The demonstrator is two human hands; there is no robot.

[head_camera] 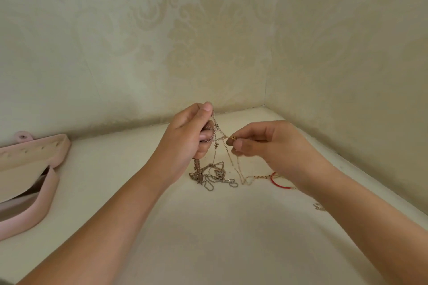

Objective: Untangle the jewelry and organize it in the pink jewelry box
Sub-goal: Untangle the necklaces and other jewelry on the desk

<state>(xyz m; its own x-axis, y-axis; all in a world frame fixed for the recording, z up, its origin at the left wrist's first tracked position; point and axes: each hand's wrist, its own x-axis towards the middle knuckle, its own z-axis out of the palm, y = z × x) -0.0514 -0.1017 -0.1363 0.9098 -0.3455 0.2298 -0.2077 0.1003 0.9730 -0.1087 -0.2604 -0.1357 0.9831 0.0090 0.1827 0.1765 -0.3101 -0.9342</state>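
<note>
A tangle of thin gold and silver chains (216, 176) lies partly on the white surface and partly lifted. My left hand (190, 136) grips a bunch of the chains, holding them up above the pile. My right hand (266, 143) pinches a small gold bead or clasp (233, 138) on a chain stretched between the two hands. A red cord bracelet (276, 181) lies on the surface under my right wrist. The pink jewelry box (34, 169) stands open at the far left, partly cut off by the frame edge.
The white surface (208, 227) sits in a corner of two patterned cream walls. A small silver piece (319, 206) lies beside my right forearm. The pink box's lid leans against the back wall.
</note>
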